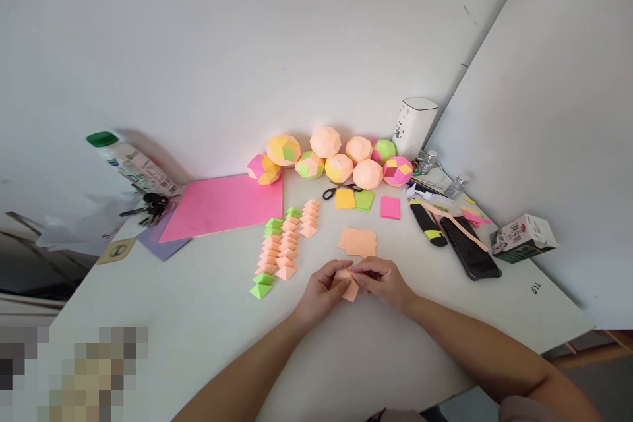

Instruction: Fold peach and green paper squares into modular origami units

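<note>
Between my two hands is a peach sheet of folding paper [351,291], partly covered by my fingers. My left hand [324,291] pinches its left side with thumb and fingers. At its upper right, the fingertips of my right hand [386,283] are pressed together on the paper. Just beyond my hands lies a loose stack of peach paper squares [359,242]. To the left, folded peach paper pieces [288,245] stand in rows, with several folded green pieces [261,285] at the ends.
Faceted paper balls [325,142] are heaped against the wall. Yellow paper squares [345,199], pink squares [390,208] and black scissors [329,194] lie before them. A phone [469,247], box cutter [428,224] and milk carton [524,238] are right; a pink board [227,206] and bottle [138,168] left.
</note>
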Action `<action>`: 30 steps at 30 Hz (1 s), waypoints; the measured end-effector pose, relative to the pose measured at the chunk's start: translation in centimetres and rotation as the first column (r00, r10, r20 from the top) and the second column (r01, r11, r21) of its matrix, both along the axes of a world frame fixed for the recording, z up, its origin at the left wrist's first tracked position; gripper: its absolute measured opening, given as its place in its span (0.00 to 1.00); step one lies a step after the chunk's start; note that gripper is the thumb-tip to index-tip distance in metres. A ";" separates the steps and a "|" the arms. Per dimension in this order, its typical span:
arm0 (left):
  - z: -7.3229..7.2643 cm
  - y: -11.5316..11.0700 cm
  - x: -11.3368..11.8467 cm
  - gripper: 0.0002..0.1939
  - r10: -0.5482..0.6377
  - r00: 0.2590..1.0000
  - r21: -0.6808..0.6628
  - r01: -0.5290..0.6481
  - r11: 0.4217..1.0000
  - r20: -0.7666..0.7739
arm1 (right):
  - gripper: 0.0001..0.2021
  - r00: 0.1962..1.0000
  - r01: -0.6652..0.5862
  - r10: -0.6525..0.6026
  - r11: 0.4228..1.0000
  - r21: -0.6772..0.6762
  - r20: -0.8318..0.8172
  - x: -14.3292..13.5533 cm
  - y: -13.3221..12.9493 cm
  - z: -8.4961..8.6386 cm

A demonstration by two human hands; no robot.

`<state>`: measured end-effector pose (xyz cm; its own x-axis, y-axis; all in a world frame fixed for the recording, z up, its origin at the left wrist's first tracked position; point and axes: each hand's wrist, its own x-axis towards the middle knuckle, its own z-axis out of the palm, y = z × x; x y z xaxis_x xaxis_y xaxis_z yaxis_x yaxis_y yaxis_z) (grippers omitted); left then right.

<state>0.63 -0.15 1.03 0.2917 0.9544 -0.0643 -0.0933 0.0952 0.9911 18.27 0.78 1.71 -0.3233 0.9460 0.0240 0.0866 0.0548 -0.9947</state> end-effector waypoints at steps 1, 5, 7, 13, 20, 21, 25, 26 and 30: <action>0.0 0.0 0.0 0.16 0.012 1.000 -0.008 -0.012 1.000 -0.004 | 0.09 1.000 0.004 -0.004 1.000 0.021 0.008 0.0 0.0 -0.1; -0.2 0.0 0.1 0.18 0.065 0.998 -0.067 -0.065 0.996 -0.009 | 0.07 0.997 0.022 -0.030 0.993 0.118 0.065 -0.2 -0.1 0.0; -0.3 -0.1 0.1 0.18 0.085 0.996 -0.100 -0.084 0.991 0.003 | 0.07 0.995 0.026 -0.041 0.987 0.159 0.094 -0.2 -0.1 0.1; -0.4 -0.2 0.4 0.17 0.113 0.993 -0.148 -0.108 0.983 0.024 | 0.09 0.991 -0.025 -0.011 0.966 0.257 0.137 -0.3 -0.3 -0.1; -0.3 0.1 0.5 0.09 0.159 0.985 0.178 -0.145 0.973 -0.066 | 0.08 0.981 0.009 -0.080 0.930 0.369 0.178 -0.4 -0.3 -0.2; -0.2 0.0 0.5 0.09 0.143 0.986 0.186 -0.125 0.975 -0.089 | 0.08 0.980 0.010 -0.083 0.929 0.370 0.181 -0.4 -0.3 -0.1; 0.4 -0.1 0.5 0.10 0.095 0.980 0.155 -0.068 0.986 -0.174 | 0.08 0.978 0.029 -0.103 0.930 0.366 0.183 -0.4 -0.3 -0.1; 0.5 -0.2 0.5 0.11 0.092 0.979 0.136 -0.067 0.988 -0.184 | 0.08 0.977 0.035 -0.109 0.931 0.364 0.185 -0.4 -0.3 -0.1; 0.7 -0.3 0.5 0.11 0.096 0.979 0.114 -0.076 0.991 -0.182 | 0.07 0.970 0.044 -0.119 0.942 0.332 0.210 -0.3 -0.3 -0.4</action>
